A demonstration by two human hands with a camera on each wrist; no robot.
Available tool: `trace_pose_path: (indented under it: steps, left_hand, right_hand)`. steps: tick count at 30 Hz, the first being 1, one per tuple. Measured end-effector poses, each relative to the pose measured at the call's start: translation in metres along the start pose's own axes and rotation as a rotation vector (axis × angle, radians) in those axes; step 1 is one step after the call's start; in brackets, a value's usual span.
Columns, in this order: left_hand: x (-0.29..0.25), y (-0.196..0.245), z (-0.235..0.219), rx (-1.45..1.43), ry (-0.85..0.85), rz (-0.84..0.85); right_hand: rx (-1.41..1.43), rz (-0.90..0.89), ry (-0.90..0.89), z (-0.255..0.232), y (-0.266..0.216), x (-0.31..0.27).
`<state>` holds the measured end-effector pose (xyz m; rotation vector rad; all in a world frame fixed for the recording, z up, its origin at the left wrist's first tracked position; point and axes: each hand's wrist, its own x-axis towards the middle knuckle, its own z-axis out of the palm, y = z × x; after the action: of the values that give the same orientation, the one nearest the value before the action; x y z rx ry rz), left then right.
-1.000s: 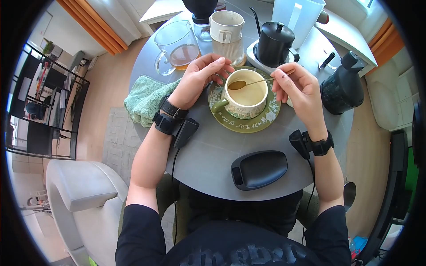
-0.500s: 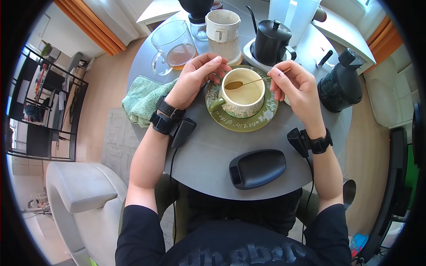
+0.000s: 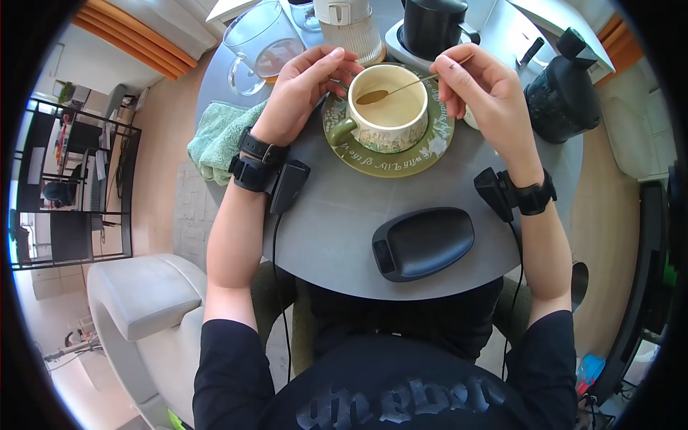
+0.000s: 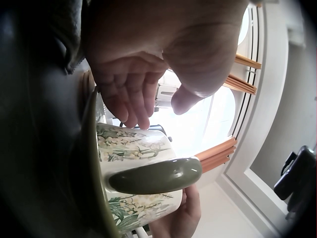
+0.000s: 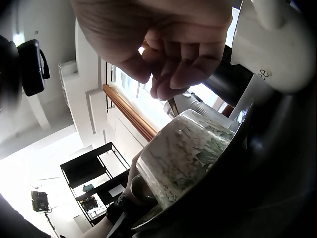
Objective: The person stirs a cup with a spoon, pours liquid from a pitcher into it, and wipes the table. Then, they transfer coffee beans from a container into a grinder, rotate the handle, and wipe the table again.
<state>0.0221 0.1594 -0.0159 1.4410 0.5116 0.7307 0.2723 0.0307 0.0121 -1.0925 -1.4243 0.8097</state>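
A floral cup (image 3: 387, 136) with a green handle stands on a green saucer (image 3: 387, 166) with white lettering; pale liquid fills part of it. The right hand (image 3: 487, 97) pinches the thin handle of a spoon (image 3: 372, 97), whose bowl is inside the cup at the left. On the cup's other side the left hand (image 3: 304, 89) holds nothing, its fingers loosely bent near the rim. In the left wrist view those fingers hang beside the cup (image 4: 143, 144). From the right wrist, the pinching fingers appear above the cup (image 5: 183, 153), the spoon partly hidden.
Behind the cup stand a glass jug (image 3: 276, 54), a ribbed beige container (image 3: 351, 32) and a black kettle (image 3: 432, 27). A green cloth (image 3: 223, 136) lies left, a black bottle (image 3: 562, 97) stands right, and a black oval device (image 3: 424, 244) lies near the front edge.
The head view has shifted, so the table's objects appear higher in it. Both hands stay by the cup, and the spoon is still held in it.
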Motion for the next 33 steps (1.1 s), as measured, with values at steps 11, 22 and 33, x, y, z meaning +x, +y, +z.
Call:
trace_pose_path:
  steps: [11,22,33]
  left_hand:
    - [0.000,0.000,0.000,0.028,-0.005,0.016]
    - [0.000,-0.001,0.000,0.037,-0.006,0.014]
    - [0.001,0.001,0.001,0.040,-0.009,0.009]
  right_hand:
    - [-0.036,-0.004,0.025,-0.001,0.003,0.000]
    - [-0.042,-0.019,-0.040,-0.008,0.008,0.001]
    - [-0.004,-0.006,-0.015,0.000,0.001,-0.002]
